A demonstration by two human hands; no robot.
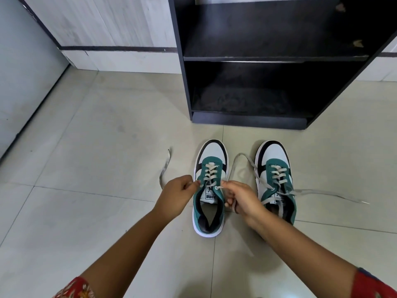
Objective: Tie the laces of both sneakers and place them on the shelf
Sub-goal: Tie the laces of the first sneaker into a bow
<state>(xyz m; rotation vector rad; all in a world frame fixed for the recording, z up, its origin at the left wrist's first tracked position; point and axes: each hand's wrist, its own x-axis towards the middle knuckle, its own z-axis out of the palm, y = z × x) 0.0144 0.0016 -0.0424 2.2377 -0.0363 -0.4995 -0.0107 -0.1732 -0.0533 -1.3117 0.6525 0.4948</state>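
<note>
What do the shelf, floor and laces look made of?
Shelf: likely laminated board, matte dark, with chipped pale spots on the side panel. Floor: glazed tile, pale, with grout lines and soft glare. Laces: flat woven fabric, greyish, limp on the floor.

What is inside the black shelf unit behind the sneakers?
Both visible compartments of the shelf unit look bare; no shoes inside. The lower one's back is dark, so small items there cannot be ruled out.

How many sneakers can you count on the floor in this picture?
2. One green, white and black sneaker sits between the person's hands; the matching second sneaker stands beside it on the right, laces loose. None appear hidden.
</note>
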